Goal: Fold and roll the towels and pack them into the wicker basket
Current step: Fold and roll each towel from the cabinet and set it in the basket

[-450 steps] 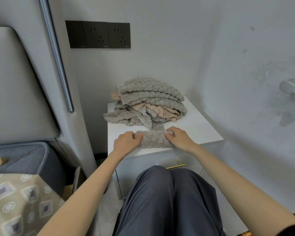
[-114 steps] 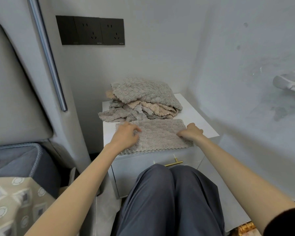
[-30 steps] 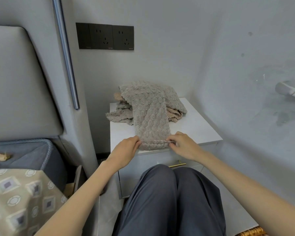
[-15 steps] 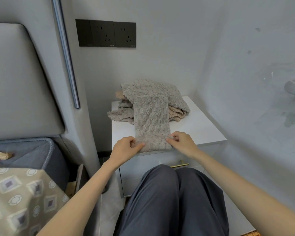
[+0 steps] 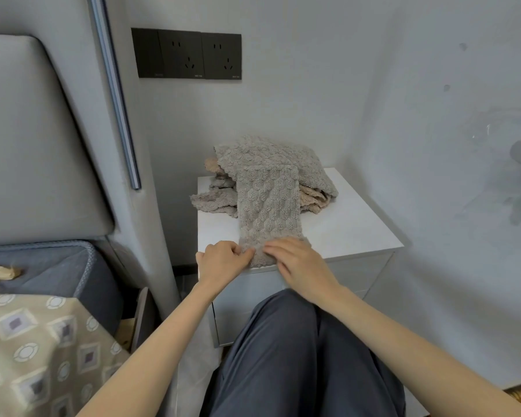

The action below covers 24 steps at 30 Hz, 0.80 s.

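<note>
The folded towel is lying lengthwise on the nightstand. The left hand is pinching its near end, the right hand pressing fingers across it. Soft, light (probably springy), it is likely needing a firm hold at both near corners.

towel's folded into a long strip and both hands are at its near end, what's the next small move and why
Probably curl the near end over and start rolling toward the towel pile. The folded towel lies as a flat strip on the nightstand, far end draped on the pile; the left hand pinches its near corner, the right hand rests across that end.
</note>
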Available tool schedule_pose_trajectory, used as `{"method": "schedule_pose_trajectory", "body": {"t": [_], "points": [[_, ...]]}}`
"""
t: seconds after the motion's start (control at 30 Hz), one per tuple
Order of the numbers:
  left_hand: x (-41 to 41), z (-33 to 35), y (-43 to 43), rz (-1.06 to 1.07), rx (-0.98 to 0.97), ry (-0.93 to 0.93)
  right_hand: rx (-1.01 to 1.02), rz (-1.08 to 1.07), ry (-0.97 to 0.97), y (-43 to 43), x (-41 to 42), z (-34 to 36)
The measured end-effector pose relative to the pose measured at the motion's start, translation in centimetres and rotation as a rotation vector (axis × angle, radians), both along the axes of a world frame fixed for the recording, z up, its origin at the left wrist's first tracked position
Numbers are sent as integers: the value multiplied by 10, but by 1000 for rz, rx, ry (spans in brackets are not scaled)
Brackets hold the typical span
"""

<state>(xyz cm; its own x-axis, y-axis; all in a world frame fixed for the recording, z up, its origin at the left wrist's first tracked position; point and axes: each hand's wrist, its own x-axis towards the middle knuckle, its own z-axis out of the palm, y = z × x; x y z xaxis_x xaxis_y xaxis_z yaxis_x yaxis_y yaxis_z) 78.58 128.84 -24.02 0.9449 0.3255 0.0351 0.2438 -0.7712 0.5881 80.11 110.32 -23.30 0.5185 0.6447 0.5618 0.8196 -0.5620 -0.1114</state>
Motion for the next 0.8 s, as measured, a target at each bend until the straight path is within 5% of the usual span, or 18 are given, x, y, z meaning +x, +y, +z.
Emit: {"method": "schedule_pose_trajectory", "body": {"t": [0.37,0.5,0.57,0.8], "points": [[-4,3,1,14,126,-102,-152,-24,5,-37,6,-7],[-5,5,5,-382,245,-408,-104,-41,173,-45,9,-6],[-9,5,7,-517,322,-375,-66,-47,221,-46,10,-6],[-18,-1,13,-449,395,-275,-53,-147,394,-45,18,-3]]}}
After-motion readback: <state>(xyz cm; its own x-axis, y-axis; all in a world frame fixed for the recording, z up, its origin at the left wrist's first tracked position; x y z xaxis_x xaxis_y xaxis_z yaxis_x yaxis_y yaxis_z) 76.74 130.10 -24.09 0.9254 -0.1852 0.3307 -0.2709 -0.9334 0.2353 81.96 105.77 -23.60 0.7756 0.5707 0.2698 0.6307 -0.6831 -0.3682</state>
